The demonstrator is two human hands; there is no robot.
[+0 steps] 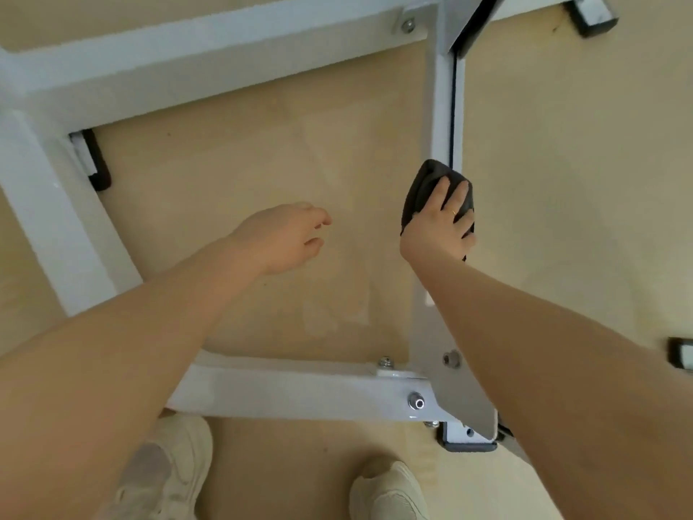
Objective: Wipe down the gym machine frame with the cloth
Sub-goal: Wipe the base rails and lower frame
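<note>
Dark cloth (431, 189) sits clamped under your right hand (437, 227) midway along the frame (440, 118); left hand (281, 238) hangs loose, empty; other bars likely remain.

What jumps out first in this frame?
The right hand presses a dark cloth on the white frame bar right of centre. The left hand hangs empty and open over the tan floor inside the frame. Two pale shoes show at the bottom edge.
</note>
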